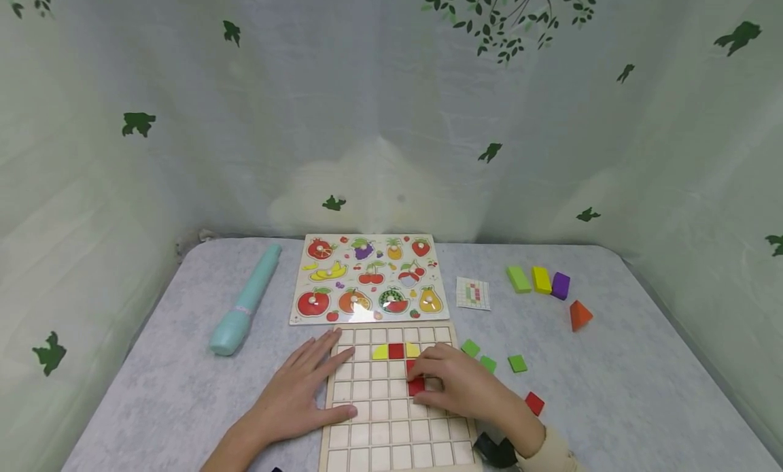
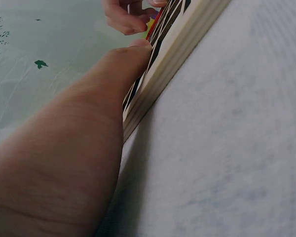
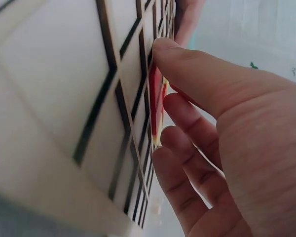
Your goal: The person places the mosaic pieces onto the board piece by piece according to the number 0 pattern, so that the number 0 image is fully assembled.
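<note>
**Squaring a red tile (image 1: pixel 416 388) into the grid (image 1: pixel 380 432)**

My left grip (image 1: pixel 293 394) lies wide, fingers spread at the grid's left edge, thumb resting on its cells. Keeping it there, pressing lightly, should stop the frame sliding while I work.

My right grip (image 1: pixel 461 383) is curled and narrow, with fingertips and thumb on opposite sides of the red tile; I cannot tell whether I pinch it or only press it. It lies two rows below the right yellow piece (image 1: pixel 412 350), in the same column, and a second red tile (image 1: pixel 410 366) sits between them, partly hidden by my fingers.

I judge that I am seating the red tile. To do it well, I should line its edges up with the cell's ridges, let it drop flat, then press the middle rather than a corner, which could tip it. My fingertips should also stay off the second red tile.

The card (image 1: pixel 473 293) lies beyond the grid, its pattern too small to read surely; I would check it before choosing the next piece. A loose red tile (image 1: pixel 534 403) and green tiles (image 1: pixel 517 363) lie to the right on the tabletop (image 1: pixel 642 390).
</note>
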Demonstrator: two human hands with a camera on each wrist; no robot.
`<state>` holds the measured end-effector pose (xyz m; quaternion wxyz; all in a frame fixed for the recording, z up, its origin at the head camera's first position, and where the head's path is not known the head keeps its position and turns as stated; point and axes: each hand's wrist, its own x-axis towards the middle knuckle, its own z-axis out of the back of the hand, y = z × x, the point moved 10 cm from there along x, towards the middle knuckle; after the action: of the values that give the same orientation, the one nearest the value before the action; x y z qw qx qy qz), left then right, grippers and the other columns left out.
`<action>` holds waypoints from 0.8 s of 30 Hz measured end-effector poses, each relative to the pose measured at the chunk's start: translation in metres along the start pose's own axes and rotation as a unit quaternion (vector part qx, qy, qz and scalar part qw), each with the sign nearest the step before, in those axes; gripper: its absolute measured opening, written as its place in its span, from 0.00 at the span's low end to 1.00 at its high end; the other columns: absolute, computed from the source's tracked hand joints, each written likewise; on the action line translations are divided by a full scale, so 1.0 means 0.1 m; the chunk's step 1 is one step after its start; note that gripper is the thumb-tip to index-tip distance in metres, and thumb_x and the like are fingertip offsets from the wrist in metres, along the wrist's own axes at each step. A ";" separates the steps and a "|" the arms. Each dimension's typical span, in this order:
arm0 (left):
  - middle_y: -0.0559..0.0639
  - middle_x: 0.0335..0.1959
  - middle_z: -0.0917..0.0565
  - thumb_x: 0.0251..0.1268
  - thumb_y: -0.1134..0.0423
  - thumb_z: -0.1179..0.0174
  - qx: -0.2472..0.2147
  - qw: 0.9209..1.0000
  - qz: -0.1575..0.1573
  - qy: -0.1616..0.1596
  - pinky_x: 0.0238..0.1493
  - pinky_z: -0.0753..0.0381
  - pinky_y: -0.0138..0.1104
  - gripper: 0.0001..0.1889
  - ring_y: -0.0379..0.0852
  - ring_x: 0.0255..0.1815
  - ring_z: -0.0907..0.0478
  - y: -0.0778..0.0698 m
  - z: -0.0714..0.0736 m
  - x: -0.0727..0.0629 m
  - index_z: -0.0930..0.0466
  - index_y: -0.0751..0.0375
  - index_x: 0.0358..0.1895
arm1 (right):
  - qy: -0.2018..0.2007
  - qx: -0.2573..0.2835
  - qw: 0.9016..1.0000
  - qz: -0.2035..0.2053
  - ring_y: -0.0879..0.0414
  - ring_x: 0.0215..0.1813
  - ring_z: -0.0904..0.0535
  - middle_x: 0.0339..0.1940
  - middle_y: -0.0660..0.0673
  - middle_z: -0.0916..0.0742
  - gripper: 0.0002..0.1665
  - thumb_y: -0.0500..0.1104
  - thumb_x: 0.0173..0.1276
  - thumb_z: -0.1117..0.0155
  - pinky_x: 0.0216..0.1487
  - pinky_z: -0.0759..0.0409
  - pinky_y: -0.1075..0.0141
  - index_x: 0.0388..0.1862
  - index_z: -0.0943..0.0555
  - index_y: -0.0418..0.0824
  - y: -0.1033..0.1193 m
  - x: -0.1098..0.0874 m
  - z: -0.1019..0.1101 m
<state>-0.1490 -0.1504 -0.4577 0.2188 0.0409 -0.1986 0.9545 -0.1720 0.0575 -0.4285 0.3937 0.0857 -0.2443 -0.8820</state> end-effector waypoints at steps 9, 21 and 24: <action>0.52 0.84 0.42 0.57 0.20 0.43 0.002 1.000 0.001 0.001 0.81 0.50 0.45 0.49 0.54 0.82 0.42 0.00 0.00 0.00 0.32 0.44 0.78 | -0.026 -0.015 0.999 -0.027 0.64 0.53 0.22 0.47 0.63 0.14 0.14 0.49 0.66 0.24 0.54 0.16 0.65 0.50 0.12 0.54 -0.18 -0.25 0.22; 0.51 0.84 0.42 0.57 0.20 0.43 0.000 1.000 0.004 0.002 0.81 0.49 0.47 0.49 0.54 0.82 0.42 0.00 0.00 0.00 0.32 0.44 0.78 | -0.064 -0.049 0.992 -0.097 0.67 0.48 0.22 0.45 0.65 0.15 0.15 0.57 0.64 0.23 0.50 0.15 0.65 0.47 0.13 0.58 -0.56 -0.73 0.43; 0.51 0.84 0.41 0.56 0.20 0.43 -0.001 1.000 0.006 0.004 0.81 0.48 0.47 0.49 0.54 0.82 0.42 0.00 0.00 0.01 0.32 0.44 0.78 | -0.082 -0.054 0.991 -0.087 0.67 0.48 0.20 0.45 0.65 0.15 0.16 0.57 0.63 0.23 0.50 0.14 0.65 0.48 0.13 0.57 -0.59 -0.85 0.49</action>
<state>-0.1497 -0.1505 -0.4579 0.2140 0.0354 -0.1989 0.9557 -0.1701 0.1712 -0.4188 0.2986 0.0128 -0.2197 -0.9287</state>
